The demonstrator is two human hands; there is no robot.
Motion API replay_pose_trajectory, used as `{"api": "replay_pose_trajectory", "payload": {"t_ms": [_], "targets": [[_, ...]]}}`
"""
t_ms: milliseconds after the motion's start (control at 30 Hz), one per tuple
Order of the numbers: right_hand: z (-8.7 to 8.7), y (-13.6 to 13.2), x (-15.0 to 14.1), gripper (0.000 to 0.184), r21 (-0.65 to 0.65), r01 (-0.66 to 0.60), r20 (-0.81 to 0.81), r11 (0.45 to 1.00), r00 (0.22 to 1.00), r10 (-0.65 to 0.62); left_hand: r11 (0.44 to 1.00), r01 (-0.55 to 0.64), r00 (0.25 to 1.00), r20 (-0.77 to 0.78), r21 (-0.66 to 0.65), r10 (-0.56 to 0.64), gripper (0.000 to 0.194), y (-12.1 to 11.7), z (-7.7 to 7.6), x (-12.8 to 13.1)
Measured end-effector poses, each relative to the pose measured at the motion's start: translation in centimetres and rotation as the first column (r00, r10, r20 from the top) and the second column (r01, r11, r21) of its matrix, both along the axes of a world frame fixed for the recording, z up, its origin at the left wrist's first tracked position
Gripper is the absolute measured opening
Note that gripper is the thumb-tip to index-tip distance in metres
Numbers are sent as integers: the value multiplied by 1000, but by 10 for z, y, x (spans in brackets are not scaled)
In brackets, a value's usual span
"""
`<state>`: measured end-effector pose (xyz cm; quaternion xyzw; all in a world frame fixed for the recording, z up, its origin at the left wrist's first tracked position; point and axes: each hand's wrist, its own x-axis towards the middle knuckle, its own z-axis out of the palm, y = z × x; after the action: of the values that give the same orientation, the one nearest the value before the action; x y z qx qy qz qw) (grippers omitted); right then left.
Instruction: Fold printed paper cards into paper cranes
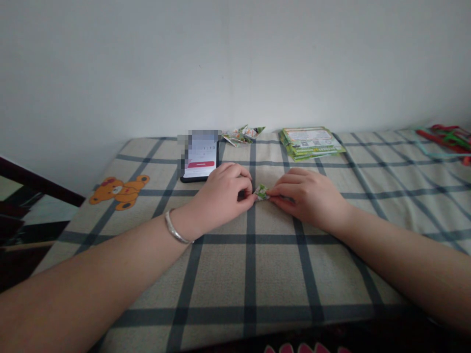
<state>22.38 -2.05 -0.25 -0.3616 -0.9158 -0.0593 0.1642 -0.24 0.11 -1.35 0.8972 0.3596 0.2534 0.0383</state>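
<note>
A small folded piece of green and white printed paper (pixel 261 192) is pinched between my two hands, just above or on the checked tablecloth. My left hand (pixel 230 189), with a silver bangle on its wrist, grips the paper's left corner between thumb and fingertips. On the other side, my right hand (pixel 302 193) holds the right corner in a pinch. Behind the left hand lies a phone (pixel 200 159) with a lit screen, partly pixelated. Beside it rests a pointed folded-paper shape (pixel 243 135) in the same print.
A stack of green printed leaflets (pixel 312 142) lies at the back by the wall. Red and green items (pixel 447 139) sit at the far right. An orange bear figure (pixel 119 191) lies flat on the tablecloth (pixel 221 274) at left. A dark railing (pixel 40 181) borders the left edge.
</note>
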Motion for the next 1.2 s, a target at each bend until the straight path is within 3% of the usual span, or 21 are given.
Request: {"api": "replay_pose_trajectory", "payload": {"t_ms": [433,833,1200], "targets": [[-2,0,-1,18,44,4,47,999,999,-6,986,134,978,-172,95,-117,8,-5,8,-3],[2,-3,-6,19,67,54,111,996,992,-61,975,183,963,-224,129,-152,16,-4,6,-4],[0,-2,-6,18,9,-8,53,1000,999,7,976,194,963,-210,96,-171,18,-3,3,-6]]}}
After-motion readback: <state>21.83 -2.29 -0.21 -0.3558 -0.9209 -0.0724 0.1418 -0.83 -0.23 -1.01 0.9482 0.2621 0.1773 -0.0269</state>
